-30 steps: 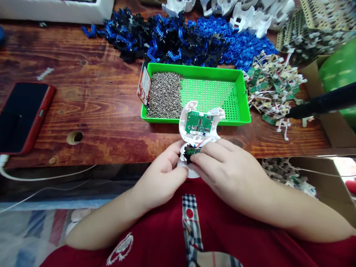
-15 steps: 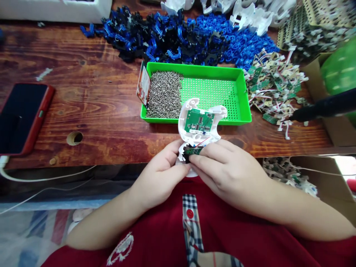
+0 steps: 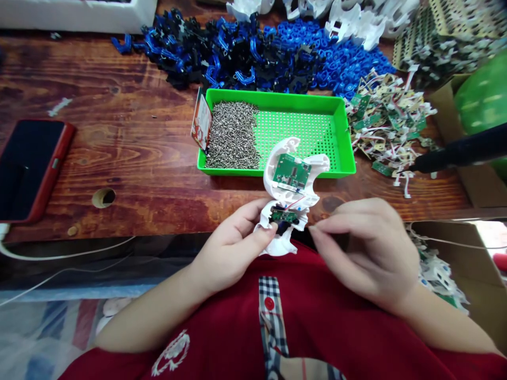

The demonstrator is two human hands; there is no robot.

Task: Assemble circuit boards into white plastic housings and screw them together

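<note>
My left hand (image 3: 233, 248) grips the lower end of a white plastic shell (image 3: 277, 240) at the table's front edge. A green circuit board (image 3: 292, 172) sits in the shell's upper part, and a smaller green board (image 3: 284, 216) with red wires sits lower down by my thumb. My right hand (image 3: 366, 248) hovers just right of the shell, apart from it, with its fingers curled and thumb and forefinger pressed together. Nothing shows between those fingertips.
A green tray (image 3: 340, 132) behind the shell holds a heap of small screws (image 3: 233, 134). Blue and black plastic parts (image 3: 245, 50), white shells (image 3: 356, 21) and wired boards (image 3: 388, 124) lie behind. A red phone (image 3: 29, 166) lies left. A black tool (image 3: 463, 150) juts in from the right.
My right hand has let go of the small board and drawn away to the right. The shell has tilted and shifted slightly right in my left hand.
</note>
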